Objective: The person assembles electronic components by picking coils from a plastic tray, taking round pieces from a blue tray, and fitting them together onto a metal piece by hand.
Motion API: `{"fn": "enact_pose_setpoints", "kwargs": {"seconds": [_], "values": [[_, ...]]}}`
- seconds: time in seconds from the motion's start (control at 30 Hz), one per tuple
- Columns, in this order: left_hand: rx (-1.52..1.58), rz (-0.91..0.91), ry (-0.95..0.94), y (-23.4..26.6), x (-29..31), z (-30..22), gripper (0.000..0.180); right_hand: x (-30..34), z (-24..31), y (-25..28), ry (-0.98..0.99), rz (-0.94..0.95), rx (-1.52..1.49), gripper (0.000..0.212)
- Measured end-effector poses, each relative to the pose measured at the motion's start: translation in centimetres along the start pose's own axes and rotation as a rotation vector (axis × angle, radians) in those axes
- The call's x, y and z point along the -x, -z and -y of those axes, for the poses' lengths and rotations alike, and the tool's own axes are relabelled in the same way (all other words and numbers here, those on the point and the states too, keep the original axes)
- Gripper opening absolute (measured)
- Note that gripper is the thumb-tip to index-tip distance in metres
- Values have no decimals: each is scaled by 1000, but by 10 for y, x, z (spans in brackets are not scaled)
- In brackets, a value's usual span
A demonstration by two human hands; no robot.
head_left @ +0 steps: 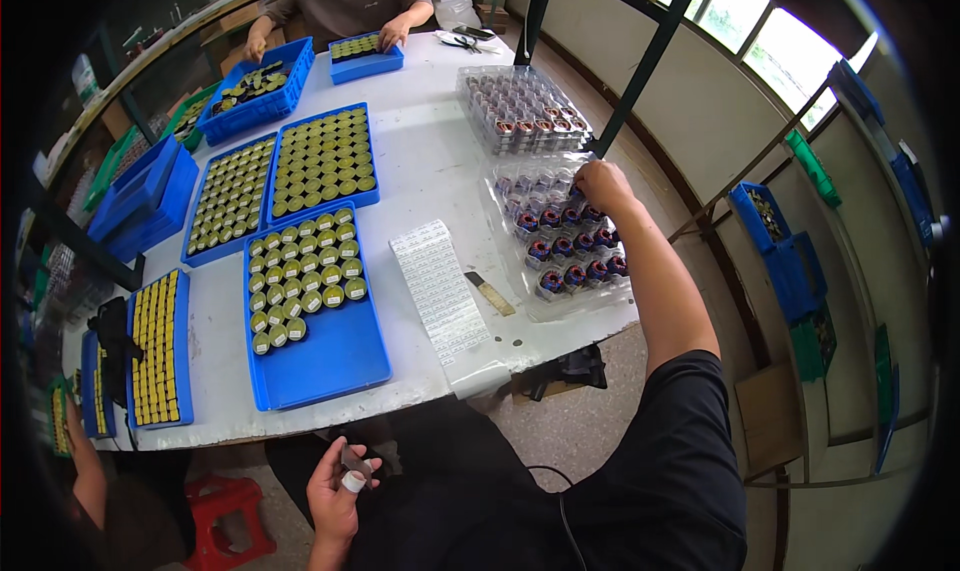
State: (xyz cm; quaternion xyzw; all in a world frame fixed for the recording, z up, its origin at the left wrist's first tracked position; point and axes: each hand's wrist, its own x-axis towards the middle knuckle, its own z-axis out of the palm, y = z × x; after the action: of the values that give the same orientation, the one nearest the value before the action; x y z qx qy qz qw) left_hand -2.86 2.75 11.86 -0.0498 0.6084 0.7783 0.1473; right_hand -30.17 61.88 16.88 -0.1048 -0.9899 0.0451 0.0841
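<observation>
My right hand (606, 187) reaches over a clear plastic blister tray (515, 266) at the right side of the table. Its bent fingers close on a small dark wound coil, mostly hidden beneath them. Several copper-and-blue wound coils (548, 283) sit in the nearer rows of that tray. Below the table's front edge, over my lap, my left hand (335, 491) has its fingers curled round a small greyish thing that I cannot make out. A white band or cap shows at one of its fingers. A sheet of white labels (435, 286) lies between the trays.
A blue tray (320, 366) holds rows of round, labelled olive-coloured pieces. Fuller blue trays (375, 166) stand behind it. A flat blade (490, 293) lies beside the label sheet. Stacked blister trays (520, 106) stand farther back. One person works opposite; another person's hand (88, 471) shows at far left.
</observation>
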Motion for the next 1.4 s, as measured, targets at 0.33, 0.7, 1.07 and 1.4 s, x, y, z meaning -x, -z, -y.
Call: {"fn": "enact_pose_setpoints", "kwargs": {"seconds": [0.33, 0.7, 1.07, 1.4], "values": [[51, -47, 14, 9, 6, -1, 58, 18, 9, 10, -19, -23, 65, 17], [151, -24, -45, 15, 3, -5, 55, 130, 284, 21, 525, 32, -494, 29], [184, -69, -130, 41, 21, 0, 55, 141, 360, -38, 401, -40, -106, 25], [220, -17, -135, 42, 18, 9, 57, 141, 361, -38, 492, -123, -221, 24]]}}
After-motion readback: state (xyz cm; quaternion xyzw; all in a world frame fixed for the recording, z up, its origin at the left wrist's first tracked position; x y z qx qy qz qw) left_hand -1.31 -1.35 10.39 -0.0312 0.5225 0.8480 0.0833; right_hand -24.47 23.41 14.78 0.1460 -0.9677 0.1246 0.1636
